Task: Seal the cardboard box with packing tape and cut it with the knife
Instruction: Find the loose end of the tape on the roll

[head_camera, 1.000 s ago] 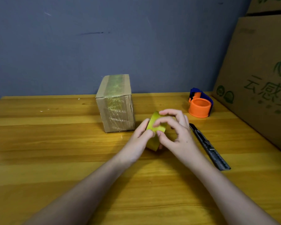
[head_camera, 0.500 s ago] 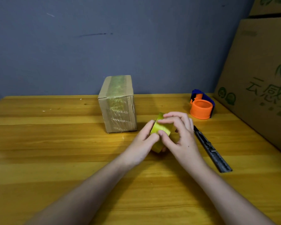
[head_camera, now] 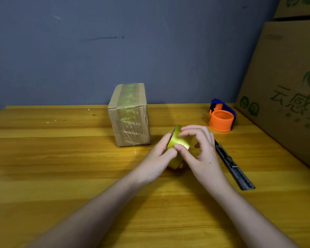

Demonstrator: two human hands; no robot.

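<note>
The wooden counter runs across the whole view with a blue-grey wall behind it. Left of centre stands the cardboard box, upright on the counter near the far edge, with a glossy strip of tape already lying along its top and down its front face, over faint printed lettering. Just right of the box, and nearer to the camera, both forearms reach in from below and meet on the roll of packing tape, a shiny yellow roll held up on its edge close above the counter. The left hand grips the roll from its left side, fingers curled round behind it and the thumb lying against the near face. The right hand arches over the roll from the right, its fingers curled down onto the top and its thumb tip pressed on the outer band of tape next to the left thumb. Just right of that hand lies the knife, a dark utility cutter set diagonally on the counter, apart from the roll. Farther back stands an orange and blue tape dispenser. At the right edge a large printed carton leans in, with green characters on its side.
</note>
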